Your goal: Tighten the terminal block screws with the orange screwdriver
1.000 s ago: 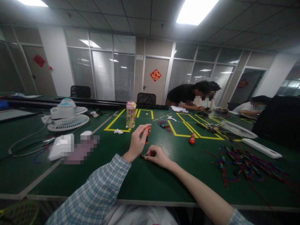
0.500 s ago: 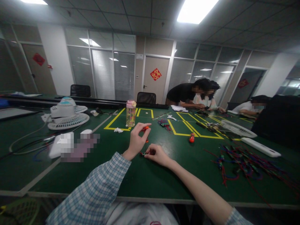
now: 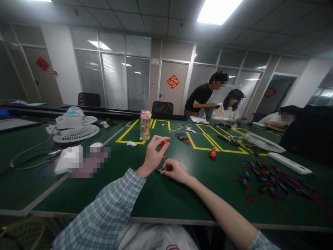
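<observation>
My left hand (image 3: pixel 154 155) is closed on the orange handle of a small screwdriver (image 3: pixel 163 143). The screwdriver stands upright, its thin shaft pointing down at a small green circuit part (image 3: pixel 159 170). My right hand (image 3: pixel 176 171) pinches that part against the green table; the fingers cover most of it. Where exactly the shaft's tip touches cannot be made out. To the right of my hands, a round red-orange object (image 3: pixel 213 152) lies on the table.
At right lies a tangled pile of red and blue wires with small boards (image 3: pixel 270 182). A smaller wire bundle (image 3: pixel 182 138) and a pink-lidded bottle (image 3: pixel 145 125) stand ahead. White fans (image 3: pixel 75 133) are at left. Other people (image 3: pixel 201 95) are across the table.
My hands stay almost in place, the left still on the screwdriver. Across the table, the person in black has straightened up a little, apart from the seated person.
</observation>
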{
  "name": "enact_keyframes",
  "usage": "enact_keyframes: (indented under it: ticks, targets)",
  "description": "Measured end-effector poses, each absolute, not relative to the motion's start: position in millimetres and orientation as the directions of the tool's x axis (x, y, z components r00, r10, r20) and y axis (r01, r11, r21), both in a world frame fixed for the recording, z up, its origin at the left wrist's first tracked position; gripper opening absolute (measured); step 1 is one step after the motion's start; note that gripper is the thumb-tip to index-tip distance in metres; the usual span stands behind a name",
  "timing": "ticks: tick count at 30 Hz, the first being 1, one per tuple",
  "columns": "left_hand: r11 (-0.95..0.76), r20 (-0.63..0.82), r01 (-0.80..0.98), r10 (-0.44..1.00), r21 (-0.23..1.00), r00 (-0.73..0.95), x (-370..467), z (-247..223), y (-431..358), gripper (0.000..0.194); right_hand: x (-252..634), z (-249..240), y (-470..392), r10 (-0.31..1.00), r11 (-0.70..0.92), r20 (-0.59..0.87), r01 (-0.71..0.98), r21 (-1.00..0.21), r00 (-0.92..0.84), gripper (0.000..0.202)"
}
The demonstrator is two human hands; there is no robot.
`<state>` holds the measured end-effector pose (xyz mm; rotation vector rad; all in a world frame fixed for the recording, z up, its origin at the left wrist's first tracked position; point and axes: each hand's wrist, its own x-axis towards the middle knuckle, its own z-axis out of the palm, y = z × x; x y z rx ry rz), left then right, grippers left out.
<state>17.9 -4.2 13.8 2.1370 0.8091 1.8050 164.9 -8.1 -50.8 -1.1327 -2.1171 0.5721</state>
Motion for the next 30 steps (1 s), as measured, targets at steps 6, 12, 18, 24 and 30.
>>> enact_keyframes:
  ticks: [6,12,18,24,30]
  targets:
    - [-0.83,0.833,0.228,0.542,0.509,0.113,16.5,15.7,-3.7,0.029,164.8,-48.5,-9.2,0.847,0.527,0.34,0.557,-0.642,-0.409,0.012]
    - [-0.812,0.818,0.198,0.571,0.549,0.072,18.6,14.6,1.0,0.019,165.1,-49.0,-9.0,0.851,0.521,0.339,0.556,-0.648,-0.402,0.012]
    - [-0.816,0.819,0.208,0.566,0.54,0.097,14.7,14.7,2.1,0.025,165.0,-50.7,-8.7,0.847,0.53,0.355,0.568,-0.63,-0.396,0.01]
    - [-0.824,0.834,0.233,0.546,0.517,0.08,15.0,14.3,1.4,0.022,165.9,-48.0,-11.9,0.836,0.548,0.355,0.583,-0.6,-0.419,0.011]
    - [-0.813,0.837,0.287,0.544,0.507,0.06,16.4,13.3,-0.1,0.018,167.4,-45.5,-13.0,0.846,0.529,0.333,0.582,-0.617,-0.417,0.01]
